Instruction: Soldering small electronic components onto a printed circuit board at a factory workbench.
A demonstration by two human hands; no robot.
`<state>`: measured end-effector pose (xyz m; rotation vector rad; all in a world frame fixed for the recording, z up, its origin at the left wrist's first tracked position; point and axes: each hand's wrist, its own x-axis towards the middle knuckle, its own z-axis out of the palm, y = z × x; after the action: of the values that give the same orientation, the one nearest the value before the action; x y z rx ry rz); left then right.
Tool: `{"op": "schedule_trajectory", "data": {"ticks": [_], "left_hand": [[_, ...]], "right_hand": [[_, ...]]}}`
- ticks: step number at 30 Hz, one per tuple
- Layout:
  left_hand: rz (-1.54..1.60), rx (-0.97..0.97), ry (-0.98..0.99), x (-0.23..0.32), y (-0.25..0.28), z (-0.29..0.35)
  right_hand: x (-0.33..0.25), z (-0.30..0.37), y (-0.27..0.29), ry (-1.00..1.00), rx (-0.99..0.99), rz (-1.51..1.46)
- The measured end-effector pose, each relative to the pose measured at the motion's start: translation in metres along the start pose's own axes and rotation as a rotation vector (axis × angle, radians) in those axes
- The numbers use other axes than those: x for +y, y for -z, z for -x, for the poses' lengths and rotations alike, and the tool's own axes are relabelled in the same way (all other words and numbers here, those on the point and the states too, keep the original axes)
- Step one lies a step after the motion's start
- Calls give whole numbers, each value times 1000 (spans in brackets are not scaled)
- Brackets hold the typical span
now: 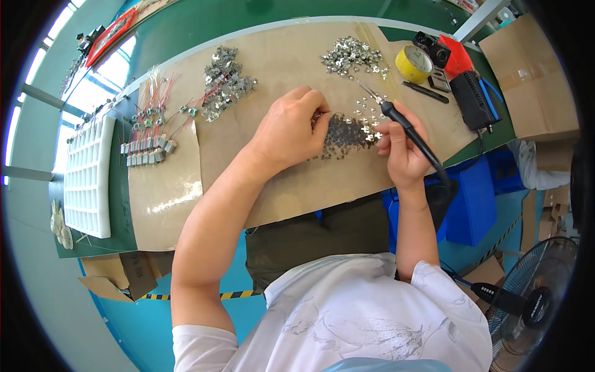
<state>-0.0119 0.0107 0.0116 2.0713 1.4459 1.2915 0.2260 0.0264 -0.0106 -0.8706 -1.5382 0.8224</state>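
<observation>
My right hand [410, 152] grips a soldering iron [406, 127] with a black handle, its metal tip slanting up and away to the left. Fingers curled and pinched, my left hand [291, 127] hovers at the left edge of a patch of small dark metal parts [344, 135]; whatever sits between its fingertips is hidden. Some loose shiny metal pieces [367, 115] lie between the dark parts and the iron. Farther back is a heap of similar shiny pieces [354, 56]. A heap of grey metal parts [226, 80] lies beyond my left hand.
Small motors with red wires [149, 152] stand in rows at left, beside a white compartment tray [90, 177]. At right are yellow tape [414, 64], a black pen-like tool [426, 92], a black box [474, 102] and a cardboard box [533, 74]. A fan [533, 304] stands lower right.
</observation>
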Motion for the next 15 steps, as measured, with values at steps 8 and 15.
{"op": "schedule_trajectory", "data": {"ticks": [8,15], "left_hand": [[-284,-90,-46,-2,-8,5],[-289,-85,-40,-3,-11,3]], "right_hand": [[-3,0,1,350,11,284],[-5,-1,1,406,-28,316]]}}
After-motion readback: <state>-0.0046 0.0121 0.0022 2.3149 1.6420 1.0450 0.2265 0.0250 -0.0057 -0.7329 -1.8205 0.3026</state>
